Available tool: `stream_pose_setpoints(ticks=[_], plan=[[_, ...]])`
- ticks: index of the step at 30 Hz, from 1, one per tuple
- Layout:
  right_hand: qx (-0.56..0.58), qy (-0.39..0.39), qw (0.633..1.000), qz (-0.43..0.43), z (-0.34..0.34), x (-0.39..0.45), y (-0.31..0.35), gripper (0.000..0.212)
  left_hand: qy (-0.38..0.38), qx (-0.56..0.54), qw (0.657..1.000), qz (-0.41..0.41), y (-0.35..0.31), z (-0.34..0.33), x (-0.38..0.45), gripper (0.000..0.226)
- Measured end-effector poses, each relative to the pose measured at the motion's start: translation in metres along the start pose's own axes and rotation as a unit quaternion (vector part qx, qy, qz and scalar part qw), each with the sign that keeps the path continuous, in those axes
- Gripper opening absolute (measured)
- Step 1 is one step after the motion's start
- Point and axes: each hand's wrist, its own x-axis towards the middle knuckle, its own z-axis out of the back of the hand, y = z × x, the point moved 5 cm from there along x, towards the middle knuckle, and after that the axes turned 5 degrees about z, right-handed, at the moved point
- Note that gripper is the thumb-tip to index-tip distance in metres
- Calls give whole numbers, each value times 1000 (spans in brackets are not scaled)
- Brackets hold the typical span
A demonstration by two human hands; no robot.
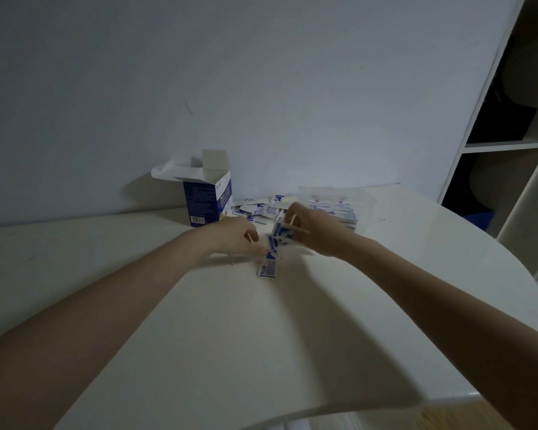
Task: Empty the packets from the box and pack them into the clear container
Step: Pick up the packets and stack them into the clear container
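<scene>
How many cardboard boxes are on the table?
1. The open blue box stands upright at the table's far edge against the wall, left of the loose packets. Another could be hidden from view.

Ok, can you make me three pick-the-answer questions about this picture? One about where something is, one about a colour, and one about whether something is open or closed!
1. Where is the box standing?
A. On the table by the wall
B. On the shelf
C. Inside the clear container

2. What colour is the print on the packets?
A. Red
B. Blue
C. Green

3. How is the box's top?
A. Taped shut
B. Squashed flat
C. Open, flaps up

Answers:
1. A, it stands upright on the white table near the wall, left of the loose packets.
2. B, the packets are white with blue marks.
3. C, its flaps stick up and the top gapes.
</scene>
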Motion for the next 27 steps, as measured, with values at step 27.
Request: stream_pose_setpoints(ticks=[27], plan=[[58, -129, 983, -113, 17, -1, -15, 14, -3, 19, 999, 29, -19, -3, -9, 43]])
